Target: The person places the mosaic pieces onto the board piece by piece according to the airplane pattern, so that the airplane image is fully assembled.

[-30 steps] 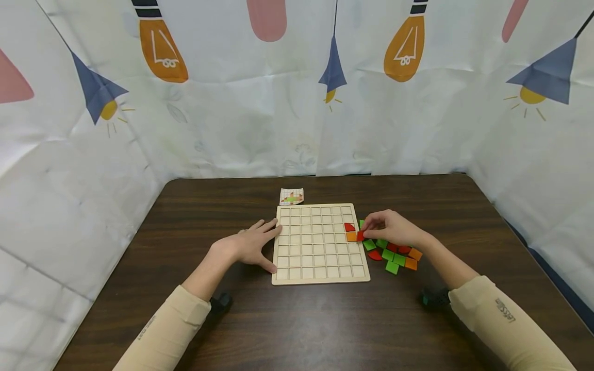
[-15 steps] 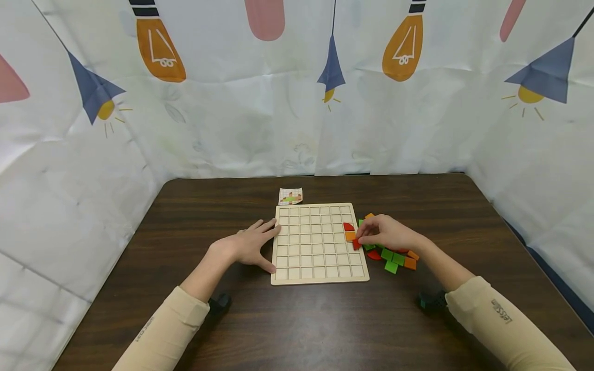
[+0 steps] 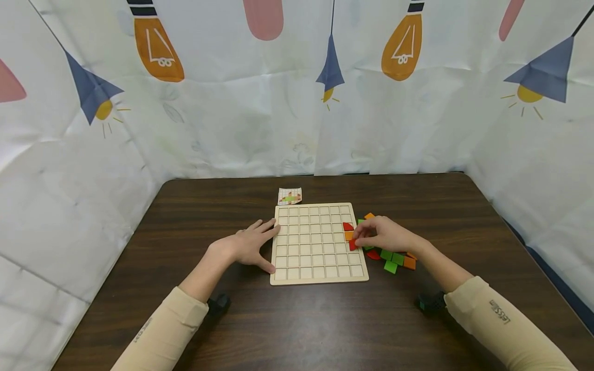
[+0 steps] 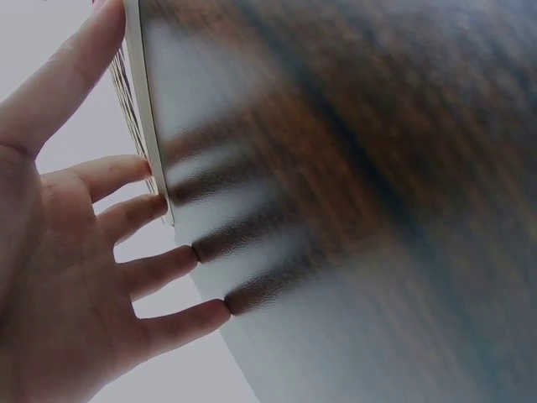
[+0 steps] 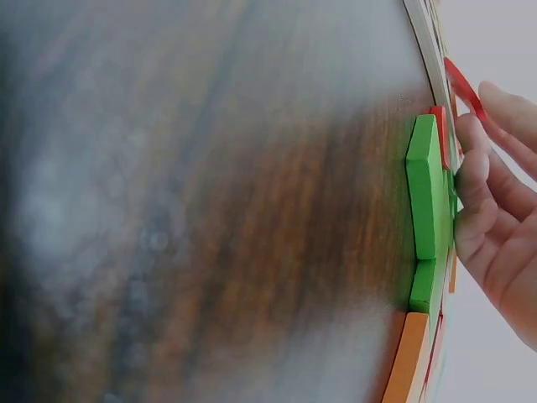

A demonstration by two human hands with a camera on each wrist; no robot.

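Observation:
A pale wooden grid board point(image 3: 313, 252) lies on the dark table. My left hand point(image 3: 248, 248) is spread along its left edge, thumb and fingertips touching the rim; in the left wrist view the outer fingertips point(image 4: 214, 312) rest on the tabletop. My right hand point(image 3: 384, 233) pinches a red tile point(image 3: 352, 245) over the board's right-hand columns, just below an orange square tile point(image 3: 348, 235). Above that orange tile sits a red rounded tile point(image 3: 347, 226). From the right wrist, the pinched red tile point(image 5: 464, 88) looks tilted, one edge raised between thumb and finger.
Right of the board lies a loose pile of green tiles point(image 3: 391, 266), orange tiles point(image 3: 409, 263) and red tiles point(image 3: 373, 254), partly covered by my right hand. A small pattern card point(image 3: 290, 196) lies behind the board's top left corner. A printed curtain point(image 3: 260, 123) hangs behind the table.
My right hand has moved left from the pile's edge, carrying the red tile onto the board below the orange tile. The left hand has stayed at the board's edge.

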